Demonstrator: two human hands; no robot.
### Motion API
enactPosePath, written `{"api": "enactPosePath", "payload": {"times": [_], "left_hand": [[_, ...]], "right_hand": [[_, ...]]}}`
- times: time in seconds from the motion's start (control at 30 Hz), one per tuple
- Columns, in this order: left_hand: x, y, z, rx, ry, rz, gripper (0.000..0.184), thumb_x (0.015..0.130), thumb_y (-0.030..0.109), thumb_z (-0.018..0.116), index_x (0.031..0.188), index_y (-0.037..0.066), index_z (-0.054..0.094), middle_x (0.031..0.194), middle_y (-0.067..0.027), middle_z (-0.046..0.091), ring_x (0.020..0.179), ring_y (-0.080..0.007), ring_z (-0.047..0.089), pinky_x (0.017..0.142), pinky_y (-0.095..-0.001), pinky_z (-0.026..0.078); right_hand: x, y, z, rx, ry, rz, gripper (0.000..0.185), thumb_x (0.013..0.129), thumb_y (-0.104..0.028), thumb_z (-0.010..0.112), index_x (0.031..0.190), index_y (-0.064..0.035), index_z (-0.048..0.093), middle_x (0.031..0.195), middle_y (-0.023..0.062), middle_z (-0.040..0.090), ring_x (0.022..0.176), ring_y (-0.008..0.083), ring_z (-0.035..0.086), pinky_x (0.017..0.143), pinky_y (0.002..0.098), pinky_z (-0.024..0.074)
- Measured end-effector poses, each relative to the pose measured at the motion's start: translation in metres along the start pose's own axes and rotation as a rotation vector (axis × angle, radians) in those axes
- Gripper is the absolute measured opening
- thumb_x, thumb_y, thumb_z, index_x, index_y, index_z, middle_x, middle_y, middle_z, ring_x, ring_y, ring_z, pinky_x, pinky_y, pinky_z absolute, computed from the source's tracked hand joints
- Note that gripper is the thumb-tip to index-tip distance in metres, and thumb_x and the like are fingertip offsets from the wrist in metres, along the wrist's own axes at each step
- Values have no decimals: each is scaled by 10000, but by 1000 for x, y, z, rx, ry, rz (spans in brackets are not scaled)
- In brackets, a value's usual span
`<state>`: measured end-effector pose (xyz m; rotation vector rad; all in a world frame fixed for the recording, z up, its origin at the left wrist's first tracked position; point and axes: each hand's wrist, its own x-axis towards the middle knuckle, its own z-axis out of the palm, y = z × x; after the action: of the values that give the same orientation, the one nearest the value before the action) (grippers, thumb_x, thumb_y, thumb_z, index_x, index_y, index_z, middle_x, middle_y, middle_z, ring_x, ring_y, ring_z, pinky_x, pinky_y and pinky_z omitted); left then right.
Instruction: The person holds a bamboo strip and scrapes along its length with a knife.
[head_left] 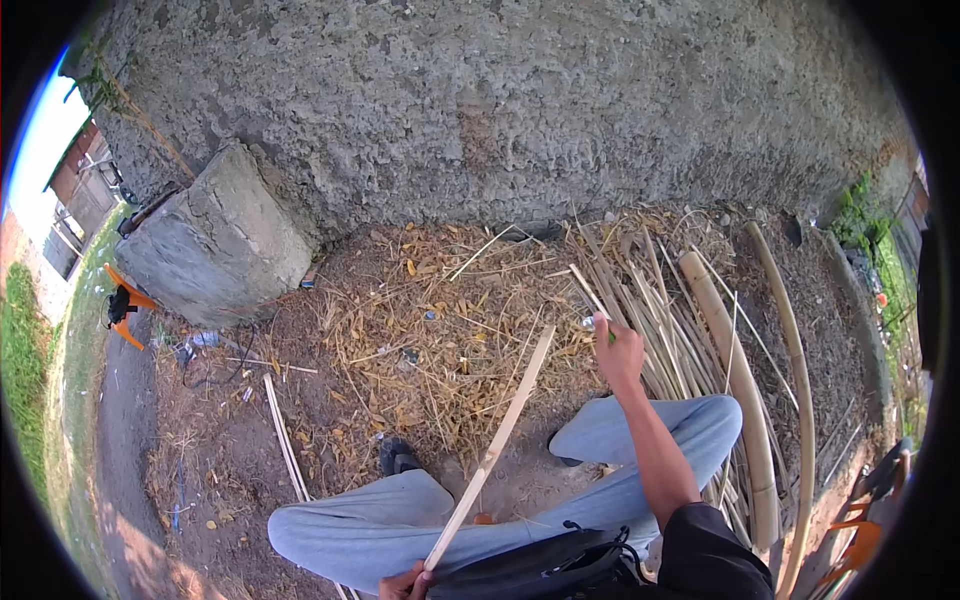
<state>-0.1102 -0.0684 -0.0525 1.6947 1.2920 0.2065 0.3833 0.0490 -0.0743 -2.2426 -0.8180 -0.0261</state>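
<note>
The left hand (pixel 405 583) pinches the lower end of a long, flat, pale wooden strip (pixel 490 455), which slants up and away between the grey-trousered legs (pixel 640 450). The right hand (pixel 621 353), well apart from it, is curled closed beside thin tan split strips (pixel 665 335); what it grips I cannot tell

A long, flat, pale bamboo strip (pixel 512 415), straight with a darker node mark, slants from the lower centre of the frame up rightward. A slender pale piece (pixel 586 287), held right of centre, points toward the upper left.
</note>
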Motion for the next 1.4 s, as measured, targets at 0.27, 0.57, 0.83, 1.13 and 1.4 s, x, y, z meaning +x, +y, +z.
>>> {"api": "enactPosePath", "payload": {"times": [0.27, 0.57, 0.83, 1.13, 1.4], "left_hand": [[20, 7, 24, -165, 244, 40, 390, 999, 353, 550, 1081, -5, 680, 613, -28, 536, 579, -108, 466, 540, -323, 419], [26, 11, 22, -198, 156, 29, 381, 990, 323, 579, 1063, -38, 676, 625, -39, 553, 594, -90, 499, 571, -287, 479], [26, 20, 29, -260, 249, 44, 358, 990, 307, 589, 911, -37, 649, 619, 14, 484, 592, -78, 430, 519, -280, 381], [25, 8, 37, -342, 253, -36, 342, 993, 302, 587, 808, 17, 619, 636, 47, 430, 604, -71, 373, 514, -266, 298], [18, 9, 30, -134, 243, 29, 349, 997, 304, 576, 880, -16, 651, 636, -4, 464, 627, -101, 403, 545, -291, 376]], "right_hand": [[-120, -44, -10, 432, -172, -479, 276, 900, -301, 681, 878, -30, 730, 567, 110, 605, 415, 253, 554, 391, 359, 386], [-140, -58, -3, 347, -291, -580, 248, 878, -327, 703, 868, -80, 729, 590, 68, 633, 425, 232, 585, 374, 359, 411], [-142, -65, 3, 292, -241, -714, 258, 874, -350, 706, 825, -97, 704, 593, 56, 638, 427, 230, 595, 364, 356, 423], [-120, -53, 17, 154, -148, -596, 275, 867, -368, 710, 822, -97, 701, 606, 55, 645, 418, 227, 590, 351, 351, 406], [-102, -40, 24, 144, -72, -606, 279, 862, -360, 717, 810, -86, 706, 604, 67, 648, 406, 222, 587, 345, 353, 393]]}}
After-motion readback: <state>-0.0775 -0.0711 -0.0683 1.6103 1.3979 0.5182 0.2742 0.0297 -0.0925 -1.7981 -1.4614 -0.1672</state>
